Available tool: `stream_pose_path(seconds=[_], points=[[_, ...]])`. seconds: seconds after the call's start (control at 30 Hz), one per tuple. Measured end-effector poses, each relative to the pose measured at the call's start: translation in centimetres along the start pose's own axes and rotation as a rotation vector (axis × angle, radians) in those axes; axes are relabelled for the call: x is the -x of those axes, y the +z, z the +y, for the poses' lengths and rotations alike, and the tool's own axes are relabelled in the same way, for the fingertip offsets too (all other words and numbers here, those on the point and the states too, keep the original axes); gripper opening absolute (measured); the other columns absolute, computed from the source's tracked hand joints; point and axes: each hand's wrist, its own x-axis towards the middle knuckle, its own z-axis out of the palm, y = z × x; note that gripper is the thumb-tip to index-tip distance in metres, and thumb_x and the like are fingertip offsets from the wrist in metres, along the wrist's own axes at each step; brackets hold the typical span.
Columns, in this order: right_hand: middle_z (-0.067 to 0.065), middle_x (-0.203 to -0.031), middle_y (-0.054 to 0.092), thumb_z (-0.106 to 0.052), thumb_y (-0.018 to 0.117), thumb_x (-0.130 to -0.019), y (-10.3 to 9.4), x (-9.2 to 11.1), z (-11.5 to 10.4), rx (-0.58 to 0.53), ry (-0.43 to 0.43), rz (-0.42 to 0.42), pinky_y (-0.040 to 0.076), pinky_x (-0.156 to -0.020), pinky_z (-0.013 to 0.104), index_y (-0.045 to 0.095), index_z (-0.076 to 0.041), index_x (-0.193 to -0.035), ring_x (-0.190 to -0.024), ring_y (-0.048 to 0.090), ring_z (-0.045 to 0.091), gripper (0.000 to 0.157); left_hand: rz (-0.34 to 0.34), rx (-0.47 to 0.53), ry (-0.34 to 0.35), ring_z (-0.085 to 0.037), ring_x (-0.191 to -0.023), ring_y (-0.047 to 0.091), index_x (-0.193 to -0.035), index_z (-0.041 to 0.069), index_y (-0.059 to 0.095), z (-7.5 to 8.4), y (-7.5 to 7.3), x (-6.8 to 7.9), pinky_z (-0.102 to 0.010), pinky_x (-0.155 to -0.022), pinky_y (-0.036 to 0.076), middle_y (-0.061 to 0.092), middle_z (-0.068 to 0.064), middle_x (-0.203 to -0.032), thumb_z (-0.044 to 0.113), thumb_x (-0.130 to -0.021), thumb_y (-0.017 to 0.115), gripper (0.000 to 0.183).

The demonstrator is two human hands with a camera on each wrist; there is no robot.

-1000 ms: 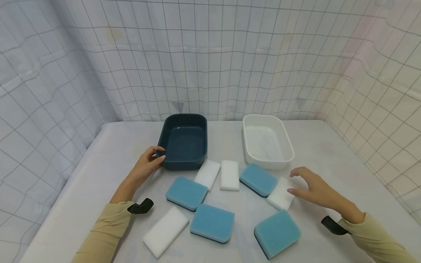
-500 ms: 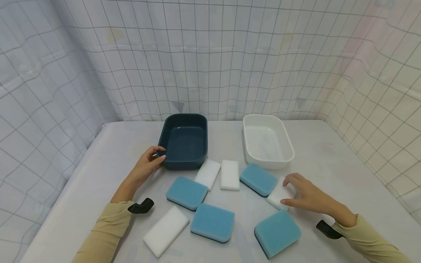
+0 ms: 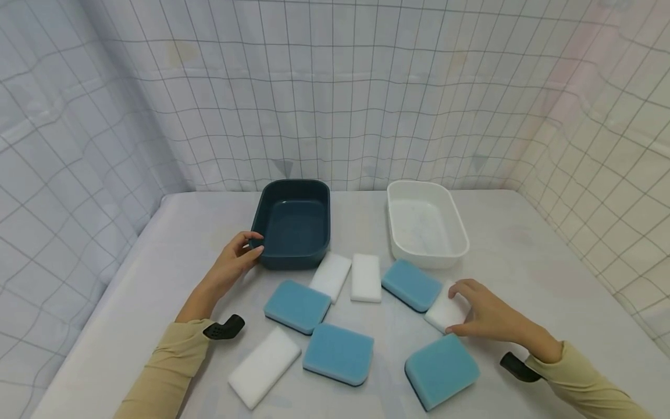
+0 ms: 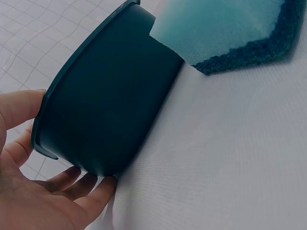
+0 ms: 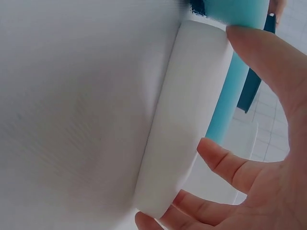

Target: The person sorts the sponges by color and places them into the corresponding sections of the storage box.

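My left hand [image 3: 235, 259] holds the near left corner of a dark blue-green tub [image 3: 295, 233], with fingers over its rim and fingertips against its outer wall in the left wrist view. On the right, my right hand [image 3: 484, 311] spans a white sponge block [image 5: 184, 115], thumb at one end and fingertips at the other. That block lies flat on the table, partly covered by the hand in the head view. A blue sponge [image 3: 412, 285] with a dark underside lies against it, and another blue sponge [image 3: 442, 371] sits just nearer the body.
A white tub [image 3: 428, 224] stands at the back right. Between the hands lie two blue sponges [image 3: 297, 306] [image 3: 338, 354] and white blocks [image 3: 331, 277] [image 3: 366, 278] [image 3: 264, 368]. Grid-patterned cloth [image 3: 335, 105] encloses the table's back and sides.
My right hand has come left and down onto the white sponge block, its thumb now at the block's near end. My left hand has stayed at the dark tub.
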Motion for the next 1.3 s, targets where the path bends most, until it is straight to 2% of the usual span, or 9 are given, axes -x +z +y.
stream_pose_path(seconds=[0.2, 0.43, 0.77, 1.07, 1.3], points=[[0.016, -0.113, 0.053, -0.044, 0.084, -0.062, 0.0, 0.0, -0.2, 0.024, -0.032, 0.030, 0.046, -0.076, 0.038, 0.053, -0.012, -0.102, -0.099, 0.051, 0.025, 0.060, 0.006, -0.001, -0.007, 0.000, -0.106, 0.045, -0.128, 0.008, 0.038, -0.1, -0.1, -0.1, -0.012, -0.089, 0.043, 0.033, -0.001, -0.130, 0.029, -0.096, 0.052, 0.041], [0.014, -0.108, 0.052, -0.039, 0.085, -0.061, 0.2, 0.0, -0.4, 0.049, -0.055, 0.025, 0.041, -0.073, 0.033, 0.051, -0.009, -0.105, -0.094, 0.048, 0.023, 0.063, 0.008, -0.004, -0.006, -0.002, -0.103, 0.045, -0.129, 0.006, 0.036, -0.2, -0.2, 0.0, -0.012, -0.087, 0.044, 0.033, 0.000, -0.128, 0.029, -0.097, 0.052, 0.043], [0.012, -0.107, 0.053, -0.038, 0.086, -0.060, 0.3, -0.1, -0.5, 0.057, -0.037, 0.055, 0.042, -0.074, 0.035, 0.052, -0.011, -0.102, -0.095, 0.048, 0.022, 0.061, 0.008, -0.022, -0.002, -0.001, -0.103, 0.045, -0.131, 0.005, 0.034, -0.1, -0.2, 0.2, -0.013, -0.087, 0.043, 0.031, -0.005, -0.132, 0.029, -0.097, 0.051, 0.044], [0.015, -0.110, 0.053, -0.036, 0.086, -0.058, 0.0, 0.2, -0.3, 0.083, -0.068, 0.091, 0.045, -0.075, 0.042, 0.054, -0.011, -0.101, -0.097, 0.051, 0.027, 0.059, 0.006, -0.030, 0.008, -0.004, -0.100, 0.045, -0.127, 0.008, 0.037, 0.0, -0.2, 0.2, -0.015, -0.084, 0.043, 0.034, 0.000, -0.127, 0.029, -0.097, 0.051, 0.039], [0.014, -0.111, 0.054, -0.033, 0.084, -0.060, -0.7, 0.5, -0.3, 0.085, -0.028, 0.087, 0.046, -0.077, 0.043, 0.054, -0.013, -0.102, -0.100, 0.051, 0.027, 0.056, -0.002, -0.036, 0.002, -0.006, -0.099, 0.045, -0.126, 0.007, 0.036, -0.2, -0.1, 0.0, -0.015, -0.084, 0.043, 0.033, -0.002, -0.127, 0.029, -0.097, 0.051, 0.040]])
